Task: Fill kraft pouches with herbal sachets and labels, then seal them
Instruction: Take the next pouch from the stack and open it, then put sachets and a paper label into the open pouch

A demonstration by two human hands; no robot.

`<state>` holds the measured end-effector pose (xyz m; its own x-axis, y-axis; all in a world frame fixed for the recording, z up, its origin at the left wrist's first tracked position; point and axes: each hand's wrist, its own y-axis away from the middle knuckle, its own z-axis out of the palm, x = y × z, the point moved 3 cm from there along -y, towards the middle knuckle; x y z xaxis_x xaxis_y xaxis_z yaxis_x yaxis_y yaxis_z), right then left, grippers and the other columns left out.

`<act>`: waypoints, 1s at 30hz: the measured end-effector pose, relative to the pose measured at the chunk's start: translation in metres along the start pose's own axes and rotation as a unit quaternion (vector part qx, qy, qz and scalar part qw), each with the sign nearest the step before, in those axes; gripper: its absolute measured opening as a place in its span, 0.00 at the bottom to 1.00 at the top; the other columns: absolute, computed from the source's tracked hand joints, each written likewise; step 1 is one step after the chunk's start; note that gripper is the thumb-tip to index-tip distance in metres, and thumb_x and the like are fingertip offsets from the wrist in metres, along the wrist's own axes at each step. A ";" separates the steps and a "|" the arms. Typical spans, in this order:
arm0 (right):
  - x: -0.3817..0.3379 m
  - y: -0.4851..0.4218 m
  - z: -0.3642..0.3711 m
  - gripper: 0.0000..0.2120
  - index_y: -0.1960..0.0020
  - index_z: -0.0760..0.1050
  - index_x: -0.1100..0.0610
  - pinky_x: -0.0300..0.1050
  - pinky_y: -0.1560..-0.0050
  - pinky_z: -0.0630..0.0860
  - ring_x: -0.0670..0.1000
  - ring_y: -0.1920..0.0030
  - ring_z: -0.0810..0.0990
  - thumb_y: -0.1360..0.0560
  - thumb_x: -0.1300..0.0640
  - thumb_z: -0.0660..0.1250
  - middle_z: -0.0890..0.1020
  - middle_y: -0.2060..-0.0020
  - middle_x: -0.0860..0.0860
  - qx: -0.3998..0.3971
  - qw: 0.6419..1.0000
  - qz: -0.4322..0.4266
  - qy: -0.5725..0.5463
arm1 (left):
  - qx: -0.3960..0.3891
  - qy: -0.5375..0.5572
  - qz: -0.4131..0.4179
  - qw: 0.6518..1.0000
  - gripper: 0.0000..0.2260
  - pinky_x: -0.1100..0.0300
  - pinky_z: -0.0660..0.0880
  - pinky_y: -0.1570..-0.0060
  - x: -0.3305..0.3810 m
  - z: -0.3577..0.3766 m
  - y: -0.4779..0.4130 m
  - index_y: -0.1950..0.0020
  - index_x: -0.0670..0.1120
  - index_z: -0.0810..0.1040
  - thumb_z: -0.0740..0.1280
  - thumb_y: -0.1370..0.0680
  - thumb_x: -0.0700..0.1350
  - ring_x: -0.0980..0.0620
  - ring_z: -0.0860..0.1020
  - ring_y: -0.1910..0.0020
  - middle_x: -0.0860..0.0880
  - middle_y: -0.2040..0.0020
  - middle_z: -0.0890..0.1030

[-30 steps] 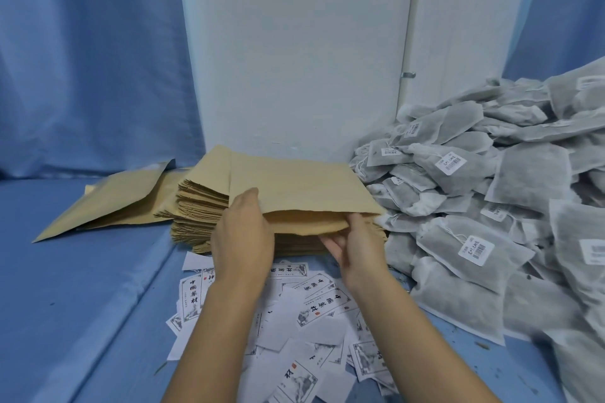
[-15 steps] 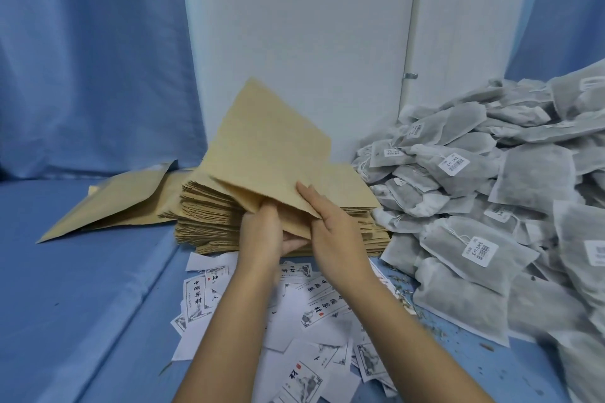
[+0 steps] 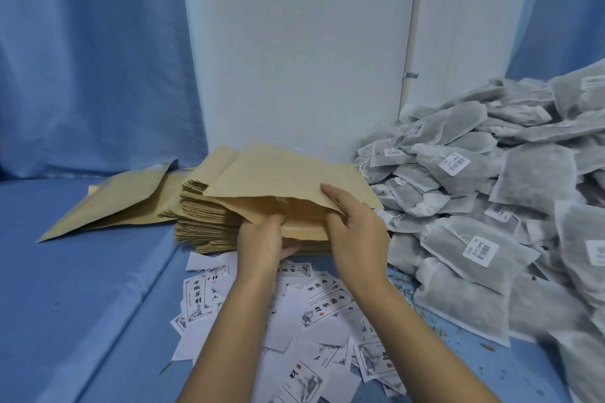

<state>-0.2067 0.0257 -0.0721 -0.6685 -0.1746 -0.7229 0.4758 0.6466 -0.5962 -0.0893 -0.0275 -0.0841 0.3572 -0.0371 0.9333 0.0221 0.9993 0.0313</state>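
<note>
The kraft pouch is held just over the pouch stack, mouth toward the viewer. The left hand pinches its lower lip and the right hand its upper (parting them). Likely light, thin and crease-prone, so hold it gently by the mouth edges.

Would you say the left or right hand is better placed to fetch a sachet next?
Right, probably: the right hand lies nearest the sachets, while the left hand grips the pouch mouth and can hold it open.
</note>
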 end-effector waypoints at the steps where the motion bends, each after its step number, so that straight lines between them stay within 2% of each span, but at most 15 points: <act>1: 0.002 -0.002 0.000 0.22 0.38 0.77 0.46 0.45 0.43 0.75 0.42 0.57 0.76 0.28 0.63 0.63 0.83 0.45 0.44 -0.002 1.000 0.022 -0.017 | 0.013 -0.008 0.024 1.000 0.07 0.63 0.78 0.70 0.002 -0.003 -0.002 0.47 0.43 0.75 0.65 0.24 0.37 0.45 0.80 0.54 0.48 0.51 0.79; 3: 0.008 -0.005 -0.002 0.22 0.39 0.78 0.48 0.28 0.53 0.73 0.36 0.58 0.76 0.30 0.64 0.64 0.82 0.45 0.44 -0.005 0.994 0.069 -0.085 | 0.028 -0.020 0.077 0.996 0.11 0.64 0.78 0.69 0.004 -0.008 -0.004 0.42 0.44 0.73 0.64 0.24 0.38 0.49 0.78 0.52 0.51 0.51 0.78; 5: 0.014 -0.008 -0.004 0.23 0.42 0.78 0.49 0.21 0.56 0.69 0.37 0.47 0.77 0.32 0.68 0.62 0.81 0.45 0.45 -0.004 0.984 0.112 -0.138 | 0.034 -0.019 0.123 0.992 0.12 0.64 0.78 0.68 0.008 -0.013 -0.004 0.41 0.47 0.74 0.62 0.23 0.38 0.52 0.78 0.51 0.52 0.49 0.79; 6: 0.016 -0.009 -0.006 0.24 0.43 0.78 0.49 0.22 0.54 0.69 0.39 0.44 0.77 0.32 0.70 0.61 0.81 0.45 0.46 0.001 0.981 0.122 -0.150 | 0.038 -0.016 0.149 0.988 0.16 0.63 0.78 0.66 0.010 -0.015 -0.004 0.38 0.50 0.73 0.61 0.24 0.37 0.54 0.78 0.51 0.54 0.48 0.79; 8: 0.019 -0.012 -0.009 0.25 0.44 0.77 0.48 0.29 0.49 0.70 0.41 0.42 0.77 0.33 0.71 0.60 0.81 0.45 0.47 0.014 0.979 0.126 -0.158 | 0.054 -0.016 0.203 0.978 0.28 0.60 0.79 0.61 0.014 -0.019 -0.005 0.28 0.56 0.62 0.61 0.24 0.35 0.65 0.77 0.53 0.62 0.45 0.75; 10: 0.020 -0.012 -0.011 0.25 0.43 0.77 0.49 0.35 0.45 0.71 0.42 0.41 0.76 0.33 0.71 0.61 0.81 0.45 0.47 0.023 0.979 0.122 -0.164 | 0.074 -0.025 0.235 0.969 0.34 0.57 0.76 0.55 0.014 -0.021 -0.006 0.27 0.62 0.56 0.61 0.25 0.34 0.70 0.75 0.55 0.70 0.47 0.72; 12: 0.020 -0.012 -0.011 0.23 0.43 0.77 0.50 0.36 0.45 0.71 0.43 0.41 0.76 0.32 0.70 0.61 0.80 0.45 0.46 0.029 0.978 0.118 -0.168 | 0.069 -0.033 0.252 0.965 0.24 0.64 0.72 0.52 0.014 -0.021 -0.005 0.35 0.61 0.66 0.63 0.24 0.37 0.70 0.74 0.48 0.72 0.46 0.73; 14: 0.021 -0.012 -0.011 0.21 0.43 0.76 0.50 0.35 0.48 0.71 0.43 0.43 0.77 0.31 0.68 0.62 0.80 0.46 0.46 0.035 0.978 0.114 -0.170 | 0.061 -0.092 0.284 0.952 0.11 0.74 0.67 0.49 0.014 -0.020 -0.003 0.43 0.58 0.75 0.65 0.22 0.43 0.66 0.71 0.38 0.67 0.37 0.72; 15: 0.021 -0.012 -0.011 0.19 0.43 0.76 0.51 0.32 0.50 0.72 0.43 0.44 0.77 0.30 0.67 0.63 0.80 0.46 0.45 0.037 0.978 0.111 -0.171 | 0.060 -0.146 0.314 0.936 0.08 0.75 0.66 0.46 0.014 -0.020 -0.002 0.44 0.56 0.78 0.65 0.22 0.45 0.65 0.69 0.36 0.63 0.34 0.71; 17: 0.019 -0.012 -0.010 0.17 0.42 0.76 0.51 0.24 0.56 0.70 0.42 0.44 0.77 0.29 0.65 0.65 0.80 0.46 0.44 0.039 0.981 0.100 -0.163 | 0.063 -0.225 0.365 0.901 0.10 0.75 0.62 0.41 0.012 -0.019 -0.002 0.42 0.52 0.80 0.66 0.22 0.48 0.63 0.67 0.33 0.59 0.33 0.72; 19: 0.017 -0.011 -0.009 0.17 0.42 0.75 0.51 0.20 0.58 0.67 0.41 0.44 0.76 0.29 0.63 0.65 0.79 0.47 0.43 0.041 0.984 0.083 -0.151 | 0.057 -0.248 0.381 0.889 0.13 0.77 0.59 0.39 0.011 -0.014 0.001 0.38 0.50 0.79 0.64 0.21 0.50 0.62 0.65 0.31 0.58 0.33 0.73; 23: 0.013 -0.009 -0.006 0.16 0.43 0.74 0.50 0.29 0.50 0.69 0.41 0.44 0.76 0.30 0.55 0.70 0.78 0.48 0.40 0.043 0.985 0.051 -0.162 | 0.014 -0.293 0.412 0.863 0.24 0.76 0.57 0.35 0.009 -0.007 0.008 0.32 0.51 0.74 0.57 0.24 0.61 0.65 0.63 0.30 0.62 0.33 0.69; 25: 0.011 -0.007 -0.007 0.17 0.44 0.74 0.48 0.28 0.50 0.69 0.39 0.44 0.75 0.31 0.49 0.71 0.77 0.48 0.38 0.049 0.982 0.036 -0.178 | 0.013 -0.324 0.426 0.845 0.28 0.75 0.57 0.35 0.008 -0.006 0.010 0.31 0.51 0.72 0.53 0.23 0.66 0.64 0.64 0.31 0.63 0.34 0.69; 28: 0.010 -0.005 -0.010 0.19 0.46 0.74 0.47 0.27 0.50 0.70 0.38 0.45 0.76 0.32 0.39 0.65 0.78 0.48 0.39 0.071 0.972 0.023 -0.221 | 0.052 -0.340 0.434 0.833 0.28 0.66 0.64 0.39 0.010 -0.008 0.013 0.32 0.49 0.74 0.49 0.22 0.64 0.60 0.69 0.35 0.59 0.37 0.74; 30: 0.010 -0.005 -0.013 0.21 0.44 0.74 0.51 0.25 0.53 0.69 0.35 0.47 0.76 0.30 0.39 0.60 0.79 0.47 0.42 0.094 0.965 0.014 -0.245 | 0.082 -0.326 0.438 0.834 0.27 0.67 0.66 0.45 0.012 -0.009 0.015 0.34 0.49 0.75 0.48 0.21 0.61 0.65 0.69 0.40 0.59 0.41 0.75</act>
<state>-0.2228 0.0302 -0.0715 -0.3260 -0.5183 -0.7906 0.6158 0.5181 -0.5936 -0.0766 -0.0134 -0.0752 -0.4160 0.6668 0.6184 -0.1269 0.6308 -0.7655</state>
